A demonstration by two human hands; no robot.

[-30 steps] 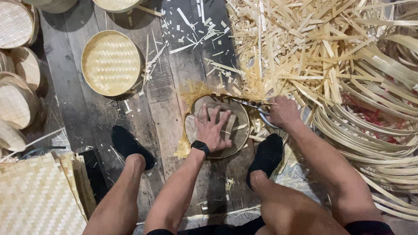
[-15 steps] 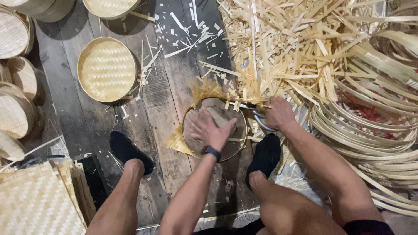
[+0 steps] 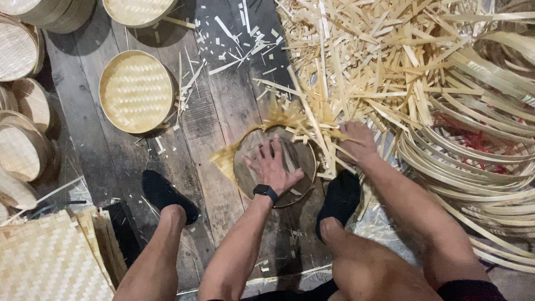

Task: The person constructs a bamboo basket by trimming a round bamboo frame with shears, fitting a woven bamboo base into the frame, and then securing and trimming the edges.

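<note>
1. Far left, woven bamboo trays (image 3: 19, 53) sit stacked; a round woven tray (image 3: 135, 91) lies alone on the plank floor (image 3: 217, 117).
2. Your left hand (image 3: 273, 167) presses flat, fingers spread wide, on the round wooden disc (image 3: 301, 159) between your feet.
3. Your right hand (image 3: 356, 142) sits at the disc's right edge among bamboo strips (image 3: 379, 67); its grip, I cannot tell.
</note>
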